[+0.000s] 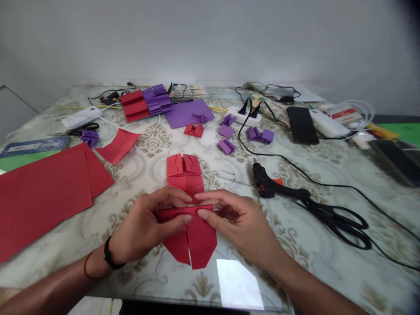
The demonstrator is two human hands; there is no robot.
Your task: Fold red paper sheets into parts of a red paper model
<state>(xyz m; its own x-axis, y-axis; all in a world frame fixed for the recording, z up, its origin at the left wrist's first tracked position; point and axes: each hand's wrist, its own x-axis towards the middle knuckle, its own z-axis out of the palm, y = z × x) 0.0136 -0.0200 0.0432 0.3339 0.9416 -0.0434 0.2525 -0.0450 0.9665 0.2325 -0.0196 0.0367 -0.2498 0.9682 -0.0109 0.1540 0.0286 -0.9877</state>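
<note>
A folded red paper [203, 240] lies in front of me, its far end creased into flaps and its near end cut at the corners, with a slit down the middle. My left hand [154, 218] pinches a raised crease across it between thumb and fingers. On the same crease, my right hand [232, 214] presses with its thumb in front and its fingers behind. The two thumbs are close together but apart. Part of the paper is hidden under the fingers.
Red sheets [49, 188] lie at the left. A black glue gun [278, 186] and black-handled scissors [341, 221] sit at the right, with a cable running past. Small folded purple papers [226, 131], a power strip [244, 116] and a phone [302, 124] are farther back.
</note>
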